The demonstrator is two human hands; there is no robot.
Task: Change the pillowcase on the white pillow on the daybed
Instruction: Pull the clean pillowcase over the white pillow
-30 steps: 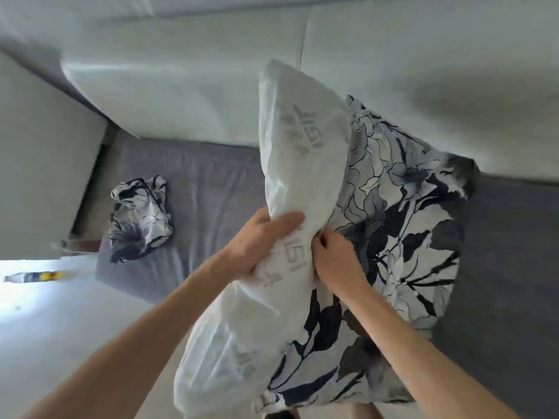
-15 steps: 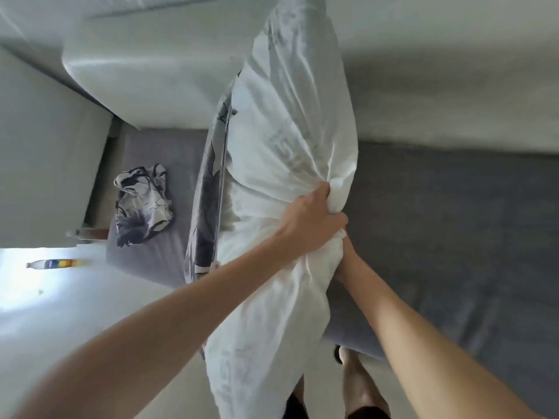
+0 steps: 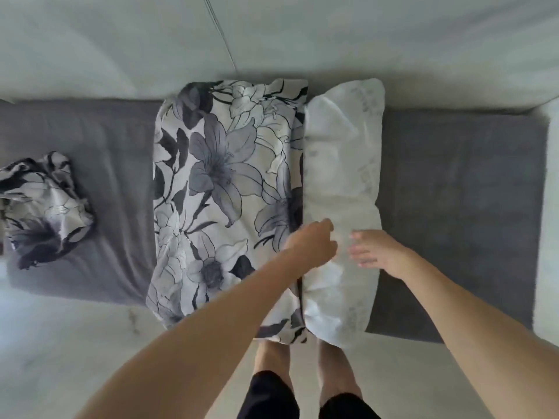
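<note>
Left hand (image 3: 313,247) loosely curled, knuckles up, at open edge of floral pillowcase (image 3: 223,189); whether it pinches fabric, cannot tell. Right hand (image 3: 376,252) open, fingers spread, over white pillow (image 3: 341,176), holding nothing. Pillow lies flat across grey daybed mattress (image 3: 453,192), left part inside pillowcase, right part bare. Second crumpled floral pillowcase (image 3: 45,207) lies near mattress left end.

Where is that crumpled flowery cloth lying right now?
In the head view, the crumpled black-and-white floral cloth lies at the far left on the grey daybed mattress, apart from the floral pillowcase that partly covers the white pillow.
</note>
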